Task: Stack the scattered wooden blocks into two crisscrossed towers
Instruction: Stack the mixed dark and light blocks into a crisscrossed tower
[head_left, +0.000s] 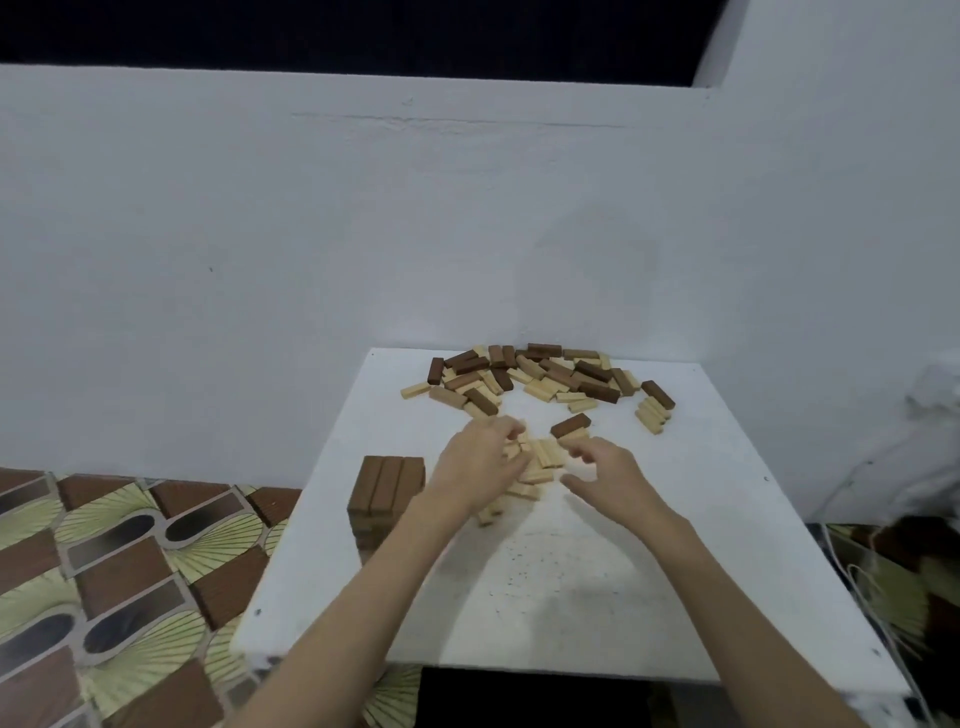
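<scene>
The left hand is curling its grip around a few pale blocks at the centre of the frame, though blur hides exactly how many it is pinching. The right hand is hovering beside it, its grip spread and holding nothing, probably readying to steady or gather. Between them, a loose cluster of light blocks is lying on the white table, likely the start of a second tower. At centre left, a dark tower is standing, its smooth rectangular bars laid side by side. Toward the table's far edge, a scattered pile of light and dark wooden bars is waiting.
</scene>
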